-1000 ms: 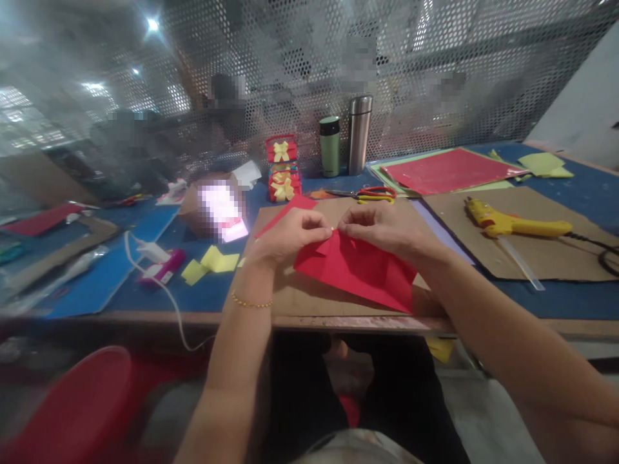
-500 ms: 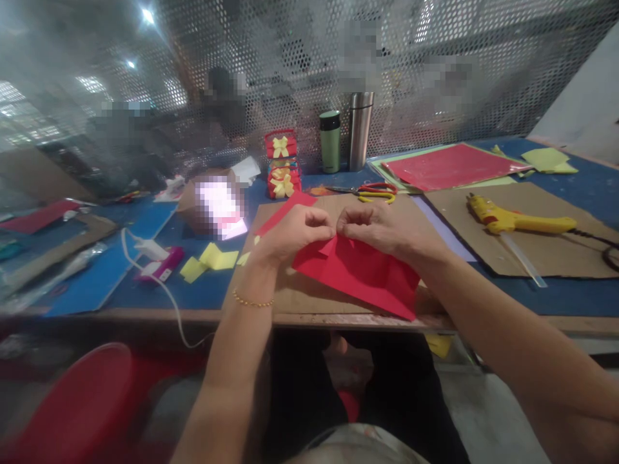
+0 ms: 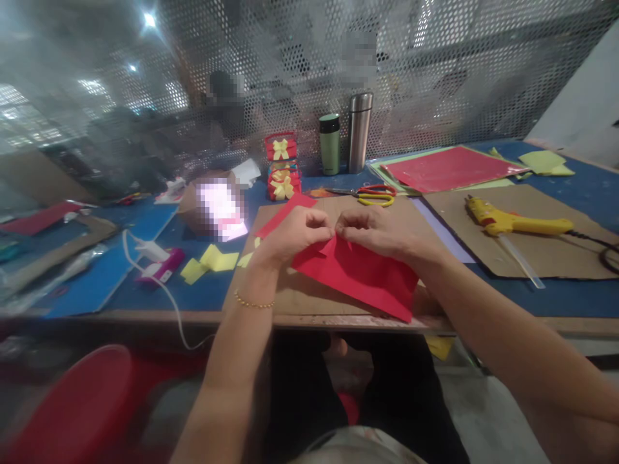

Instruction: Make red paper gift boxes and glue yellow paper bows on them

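Observation:
Both hands pinch the upper edge of a sheet of red paper (image 3: pixel 365 274), their fingertips almost meeting. My left hand (image 3: pixel 302 232) is closed on its left part, where a small flap of the paper hangs down. My right hand (image 3: pixel 370 229) grips the edge just beside it, fingers curled. The sheet slants down to the right over a cardboard mat (image 3: pixel 285 293), its lower right corner reaching the table's front edge. Another strip of red paper (image 3: pixel 285 216) lies on the mat behind my left hand. What sits right between the fingertips is hidden.
To the right, a yellow glue gun (image 3: pixel 522 222) rests on cardboard (image 3: pixel 459 219). Scissors (image 3: pixel 372 193), a green tumbler (image 3: pixel 329 145), a steel flask (image 3: pixel 360 132) and small red boxes with yellow bows (image 3: pixel 283 183) stand behind. Yellow paper pieces (image 3: pixel 210 261) and a purple power strip (image 3: pixel 164 265) lie left.
Almost nothing differs. Both hands keep their pinch on the red paper, and its lower right corner has shifted very slightly to the left.

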Tool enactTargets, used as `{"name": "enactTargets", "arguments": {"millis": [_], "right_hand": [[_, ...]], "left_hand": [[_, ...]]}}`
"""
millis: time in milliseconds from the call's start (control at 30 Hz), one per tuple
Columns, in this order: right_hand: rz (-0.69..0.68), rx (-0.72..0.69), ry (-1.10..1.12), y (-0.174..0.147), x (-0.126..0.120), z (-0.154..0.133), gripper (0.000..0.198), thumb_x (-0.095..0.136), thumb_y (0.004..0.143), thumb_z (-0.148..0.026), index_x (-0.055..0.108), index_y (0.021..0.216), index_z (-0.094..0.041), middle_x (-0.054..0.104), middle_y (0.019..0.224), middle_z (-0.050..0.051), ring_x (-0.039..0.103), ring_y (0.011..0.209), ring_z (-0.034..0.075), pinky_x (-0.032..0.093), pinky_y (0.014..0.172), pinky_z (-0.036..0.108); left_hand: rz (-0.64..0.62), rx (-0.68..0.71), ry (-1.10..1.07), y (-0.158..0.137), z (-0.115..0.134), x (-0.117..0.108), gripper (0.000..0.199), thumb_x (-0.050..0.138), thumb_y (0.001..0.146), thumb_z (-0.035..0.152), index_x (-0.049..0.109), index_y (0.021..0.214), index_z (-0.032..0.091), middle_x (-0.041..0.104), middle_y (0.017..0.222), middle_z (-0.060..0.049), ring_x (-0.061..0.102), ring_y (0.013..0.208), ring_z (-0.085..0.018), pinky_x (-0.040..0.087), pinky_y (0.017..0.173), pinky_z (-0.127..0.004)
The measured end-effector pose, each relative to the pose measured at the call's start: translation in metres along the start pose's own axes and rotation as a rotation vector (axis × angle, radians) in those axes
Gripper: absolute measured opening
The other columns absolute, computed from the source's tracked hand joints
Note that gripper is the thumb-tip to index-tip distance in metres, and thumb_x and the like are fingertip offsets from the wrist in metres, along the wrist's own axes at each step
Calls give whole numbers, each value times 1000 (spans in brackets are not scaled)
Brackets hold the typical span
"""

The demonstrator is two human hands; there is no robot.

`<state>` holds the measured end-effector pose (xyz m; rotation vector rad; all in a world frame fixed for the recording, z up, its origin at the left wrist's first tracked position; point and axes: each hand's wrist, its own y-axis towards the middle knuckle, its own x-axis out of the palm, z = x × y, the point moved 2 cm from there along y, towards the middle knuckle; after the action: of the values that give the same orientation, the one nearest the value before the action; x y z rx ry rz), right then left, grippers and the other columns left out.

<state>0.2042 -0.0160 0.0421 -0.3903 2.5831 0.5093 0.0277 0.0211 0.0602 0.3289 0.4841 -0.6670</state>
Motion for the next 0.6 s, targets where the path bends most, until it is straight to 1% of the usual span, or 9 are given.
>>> {"name": "enactTargets", "arguments": {"millis": [167,300,467,600], "right_hand": [[-14,24,26,0,-2,3,19,52,72,-39,49,63,-22,47,62,-3,41,61,12,31,57,28],[-58,42,36,-3,-7,0,28,55,79,-45,48,64,-23,47,63,-3,43,63,13,32,60,29],[5,41,-47,-5,-12,-4,35,52,86,-49,49,63,-22,50,65,-1,46,65,14,33,61,31],[4,71,13,-4,-7,-1,38,56,85,-53,50,64,-22,49,63,-2,43,61,13,31,57,29]], "left_hand": [[-33,-2,-36,0,0,2,13,62,74,23,62,63,17,53,61,3,46,59,-9,34,56,-25],[-43,-8,-38,-1,2,1,11,63,74,23,64,64,17,55,62,3,48,60,-9,37,58,-25],[-24,4,-20,-2,4,-1,11,63,75,23,63,65,18,55,62,3,48,60,-10,38,59,-25],[-40,-12,-41,-1,2,0,11,63,75,23,62,65,18,55,62,4,48,60,-9,38,59,-25]]}}
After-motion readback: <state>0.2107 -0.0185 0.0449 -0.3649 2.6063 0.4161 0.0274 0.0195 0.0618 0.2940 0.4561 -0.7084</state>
